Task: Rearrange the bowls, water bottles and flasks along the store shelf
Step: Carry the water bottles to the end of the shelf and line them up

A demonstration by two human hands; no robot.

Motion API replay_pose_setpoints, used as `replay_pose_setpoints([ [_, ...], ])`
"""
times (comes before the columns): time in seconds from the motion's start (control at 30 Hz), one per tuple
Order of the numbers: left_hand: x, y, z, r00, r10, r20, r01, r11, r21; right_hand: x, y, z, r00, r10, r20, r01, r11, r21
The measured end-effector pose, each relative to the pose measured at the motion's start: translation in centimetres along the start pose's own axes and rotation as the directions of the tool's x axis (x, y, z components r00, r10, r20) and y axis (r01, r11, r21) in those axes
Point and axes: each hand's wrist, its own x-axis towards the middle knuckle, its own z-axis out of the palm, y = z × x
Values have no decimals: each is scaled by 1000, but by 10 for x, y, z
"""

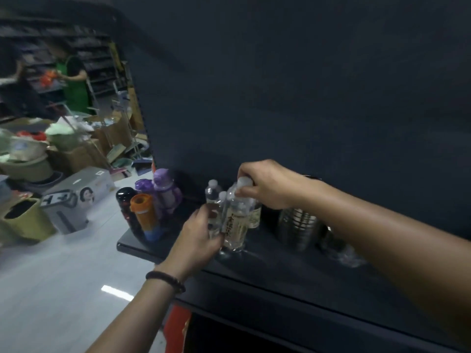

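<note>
On the floor at the far left stands a white carton [76, 197], well apart from the dark shelf [280, 271]. At the shelf's left end the flasks are grouped: a black flask [125, 200], an orange-lidded flask [144, 215] just beside it, and two purple flasks [163, 192] behind. Next comes the cluster of clear water bottles. The left hand [198, 233] curls its fingers round the lower body of a small water bottle [212, 215] at the front of the cluster. The right hand [267, 186] comes from above and pinches the white cap of a taller labelled water bottle [235, 220], which stands upright on the shelf and touches its neighbours. To the right a stack of steel bowls [298, 225] sits near the bottles, and beyond it lies something clear, too blurred to name. The step in hand appears to be tidying the bottle group, both bottles held at once. The next move likely calls for lifting or sliding each bottle clear without knocking the loose ones between them, then setting it upright in line.
</note>
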Motion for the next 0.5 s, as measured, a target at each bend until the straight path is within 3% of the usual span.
replay_pose_setpoints([
  [0.1, -16, 45, 37, 991, 96, 95, -92, 995, -49, -57, 31, -12, 996, 94, 13, -93, 992, -82],
  [0.23, -44, 107, 96, 951, 200, 236, -170, 975, -141, -142, 85, -26, 979, 204, 21, -203, 977, -64],
  [0.5, -108, 271, 243, 847, 249, 469, -119, 950, -289, -343, 217, -53, 916, 392, -88, -393, 920, 8],
])
